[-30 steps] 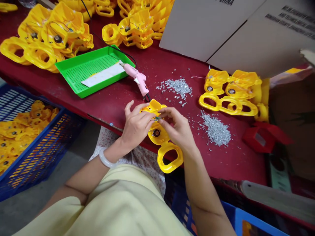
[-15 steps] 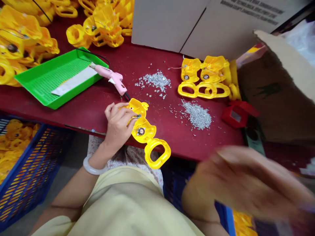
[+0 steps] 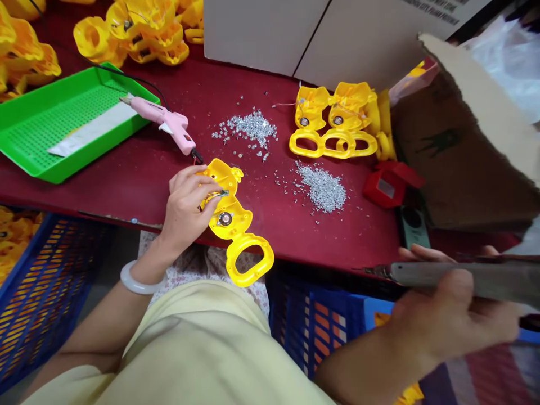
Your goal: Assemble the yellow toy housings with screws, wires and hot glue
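My left hand [image 3: 189, 205] is closed at the table's front edge, pinching a small green circuit board [image 3: 223, 193] with wires against a yellow plastic toy shell [image 3: 231, 216]. The shell lies with its hollow inside up; a round metal part sits in its lower half, and its ring handle hangs past the edge. Off to the right, my right hand [image 3: 453, 315] is wrapped round a grey electric screwdriver [image 3: 447, 277], whose thin bit points left toward the shell. Beyond the shell lie a heap of small screws [image 3: 324, 190] and a heap of wider-headed screws [image 3: 255, 128].
A pink glue gun [image 3: 166, 121] rests on a green tray [image 3: 54, 174]. More yellow shells [image 3: 350, 109] stand at the back right beside a red box [image 3: 386, 187] and a cardboard box [image 3: 455, 169]. Blue crates [image 3: 80, 264] flank my lap below the table.
My right hand, blurred and without a visible tool before, now holds the screwdriver. My left hand keeps its pinch on the board and shell. The whole view has shifted slightly.
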Available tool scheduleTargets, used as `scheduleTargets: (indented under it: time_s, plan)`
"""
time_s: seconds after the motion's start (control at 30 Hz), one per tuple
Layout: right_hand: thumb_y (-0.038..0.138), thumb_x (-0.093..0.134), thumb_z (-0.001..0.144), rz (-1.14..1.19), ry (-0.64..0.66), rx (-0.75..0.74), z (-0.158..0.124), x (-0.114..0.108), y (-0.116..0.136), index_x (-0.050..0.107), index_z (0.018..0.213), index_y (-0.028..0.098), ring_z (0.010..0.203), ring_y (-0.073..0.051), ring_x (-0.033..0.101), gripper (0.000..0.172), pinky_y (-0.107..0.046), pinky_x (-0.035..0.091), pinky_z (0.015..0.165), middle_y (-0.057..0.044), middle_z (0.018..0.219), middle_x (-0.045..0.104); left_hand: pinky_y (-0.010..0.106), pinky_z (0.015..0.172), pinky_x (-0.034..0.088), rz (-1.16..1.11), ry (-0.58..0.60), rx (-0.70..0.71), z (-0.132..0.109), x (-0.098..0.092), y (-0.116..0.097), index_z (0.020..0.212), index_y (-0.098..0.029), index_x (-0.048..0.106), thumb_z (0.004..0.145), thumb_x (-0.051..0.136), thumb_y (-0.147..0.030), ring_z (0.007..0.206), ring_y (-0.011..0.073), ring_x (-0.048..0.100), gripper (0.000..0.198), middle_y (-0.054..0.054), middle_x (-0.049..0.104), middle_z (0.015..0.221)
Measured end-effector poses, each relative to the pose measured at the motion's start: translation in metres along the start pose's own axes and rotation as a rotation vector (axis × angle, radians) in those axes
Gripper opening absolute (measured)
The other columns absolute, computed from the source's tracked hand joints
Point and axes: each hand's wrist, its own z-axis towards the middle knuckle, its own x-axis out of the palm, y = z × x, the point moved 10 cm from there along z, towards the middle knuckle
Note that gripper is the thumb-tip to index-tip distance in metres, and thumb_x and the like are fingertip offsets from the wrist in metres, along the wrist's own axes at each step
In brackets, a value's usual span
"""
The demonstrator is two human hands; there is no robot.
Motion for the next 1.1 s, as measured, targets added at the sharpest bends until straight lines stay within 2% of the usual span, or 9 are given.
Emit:
scheduleTargets:
  time_s: [0.07, 0.2, 0.3, 0.4, 0.53, 0.67, 0.87, 1.0, 1.1]
  plan:
    - [0.031, 0.072, 0.055, 0.081, -0.012, 0.026, -0.003, 0.007, 0.0, 0.075, 0.082, 0.028, 0.039, -0.019, 0.051, 0.027, -0.042, 0.043, 0.04, -0.002, 0.056, 0.059, 0.047, 0.103, 0.043, -0.013, -0.009, 0.003, -0.002, 0.0, 0.0, 0.093, -0.022, 0.068, 0.087, 0.06, -0.02, 0.119, 0.0244, 0.055, 0.01, 0.004, 0.07, 0.098]
    - [0.016, 0.061, 0.06, 0.264, 0.244, 0.15, -0.011, 0.081, 0.022, 0.068, 0.08, 0.022, 0.044, -0.015, 0.051, 0.023, -0.036, 0.045, 0.046, 0.001, 0.052, 0.054, 0.048, 0.105, 0.041, -0.034, 0.002, -0.007, -0.005, 0.001, 0.003, 0.102, -0.023, 0.066, 0.086, 0.062, -0.023, 0.123, 0.0252, 0.053, 0.017, 0.005, 0.069, 0.105]
    - [0.015, 0.061, 0.064, 0.355, 0.276, 0.187, -0.016, 0.137, 0.039, 0.058, 0.078, 0.022, 0.04, -0.01, 0.044, 0.016, -0.029, 0.038, 0.043, 0.006, 0.048, 0.047, 0.048, 0.106, 0.04, -0.054, 0.006, -0.005, -0.006, -0.001, 0.004, 0.109, -0.021, 0.063, 0.086, 0.062, -0.025, 0.124, 0.0255, 0.052, 0.023, 0.006, 0.068, 0.109]
    - [0.02, 0.059, 0.072, 0.348, 0.318, 0.138, -0.023, 0.19, 0.047, 0.05, 0.082, 0.022, 0.041, -0.009, 0.044, 0.013, -0.027, 0.038, 0.043, 0.008, 0.05, 0.042, 0.047, 0.105, 0.041, -0.086, -0.024, 0.007, -0.007, -0.006, 0.003, 0.112, -0.018, 0.061, 0.087, 0.061, -0.024, 0.123, 0.0257, 0.054, 0.026, 0.008, 0.067, 0.11]
    - [0.026, 0.057, 0.077, 0.524, 0.355, 0.095, -0.037, 0.237, 0.046, 0.051, 0.081, 0.025, 0.038, -0.009, 0.044, 0.008, -0.026, 0.038, 0.041, 0.01, 0.05, 0.041, 0.047, 0.104, 0.041, -0.109, -0.036, 0.018, -0.009, -0.008, 0.001, 0.111, -0.017, 0.06, 0.087, 0.06, -0.025, 0.123, 0.0266, 0.054, 0.025, 0.009, 0.067, 0.109]
    - [0.027, 0.062, 0.077, 0.631, 0.338, 0.118, -0.051, 0.251, 0.037, 0.055, 0.081, 0.025, 0.038, -0.009, 0.045, 0.009, -0.025, 0.038, 0.04, 0.01, 0.049, 0.045, 0.047, 0.104, 0.041, -0.126, -0.036, 0.022, -0.01, -0.008, 0.002, 0.109, -0.018, 0.061, 0.088, 0.059, -0.026, 0.123, 0.0267, 0.054, 0.023, 0.008, 0.068, 0.107]
    - [0.028, 0.061, 0.077, 0.599, 0.272, 0.099, -0.048, 0.25, 0.028, 0.054, 0.081, 0.026, 0.039, -0.01, 0.046, 0.009, -0.027, 0.04, 0.042, 0.011, 0.049, 0.045, 0.047, 0.103, 0.042, -0.118, -0.067, 0.05, -0.01, -0.01, 0.001, 0.106, -0.018, 0.062, 0.088, 0.059, -0.026, 0.122, 0.0268, 0.055, 0.02, 0.009, 0.068, 0.105]
    - [0.026, 0.058, 0.072, 0.711, 0.248, 0.156, -0.04, 0.23, 0.047, 0.052, 0.079, 0.023, 0.035, -0.007, 0.04, 0.009, -0.024, 0.035, 0.037, 0.011, 0.046, 0.041, 0.049, 0.1, 0.043, -0.053, -0.214, 0.115, -0.019, -0.028, -0.014, 0.107, -0.018, 0.063, 0.085, 0.065, -0.025, 0.119, 0.0286, 0.055, 0.024, 0.009, 0.068, 0.107]
    - [0.028, 0.056, 0.068, 0.837, 0.378, 0.254, -0.044, 0.209, 0.074, 0.057, 0.076, 0.023, 0.036, -0.006, 0.039, 0.009, -0.023, 0.032, 0.036, 0.01, 0.047, 0.044, 0.045, 0.094, 0.047, -0.048, -0.284, 0.15, -0.029, -0.041, -0.037, 0.107, -0.018, 0.063, 0.081, 0.07, -0.018, 0.105, 0.0251, 0.059, 0.027, 0.008, 0.069, 0.102]
